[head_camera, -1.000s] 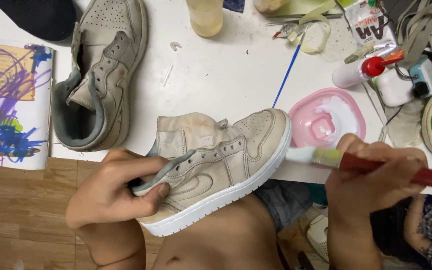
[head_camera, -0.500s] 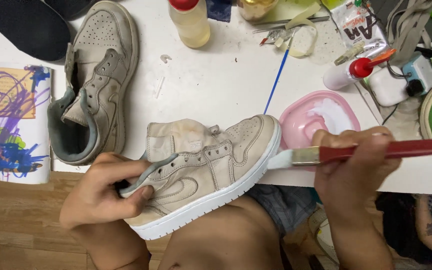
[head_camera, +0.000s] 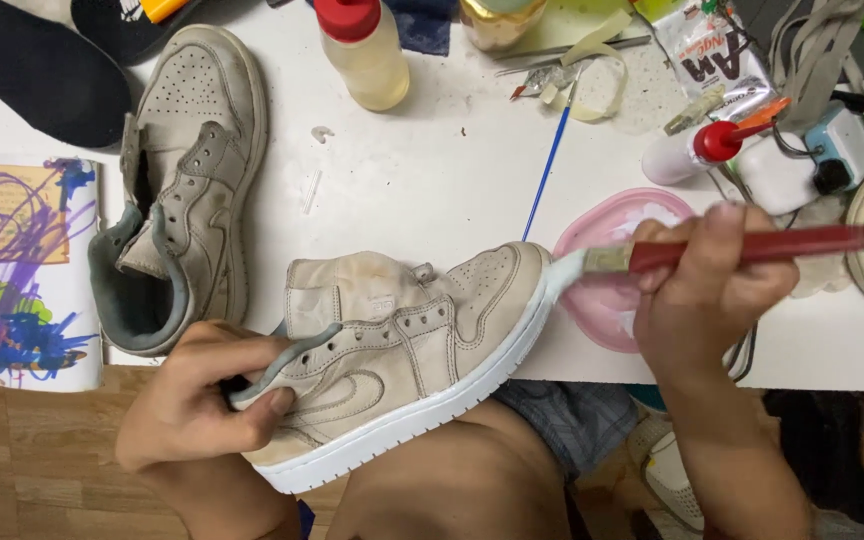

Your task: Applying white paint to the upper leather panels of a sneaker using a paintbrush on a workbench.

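Note:
A beige high-top sneaker (head_camera: pixel 402 350) with a white sole lies tilted across the table's near edge. My left hand (head_camera: pixel 207 400) grips it at the heel and collar. In my right hand (head_camera: pixel 707 290) is a red-handled flat brush (head_camera: pixel 752 245), its white-loaded bristles touching the white sole at the sneaker's toe. Just behind the brush sits a pink dish of white paint (head_camera: pixel 607 290). The second beige sneaker (head_camera: pixel 187 190) lies on its side at the left of the white table (head_camera: pixel 422 190).
A clear bottle with a red cap (head_camera: pixel 367 55) stands at the back. A thin blue brush (head_camera: pixel 549 165), a small red-capped bottle (head_camera: pixel 697 150), tape scraps and laces clutter the right. A paint-scribbled paper (head_camera: pixel 22 270) lies far left, a black insole (head_camera: pixel 37 70) behind it.
The brush has moved left from the pink dish to the sneaker's toe sole. My left hand keeps the same grip on the heel.

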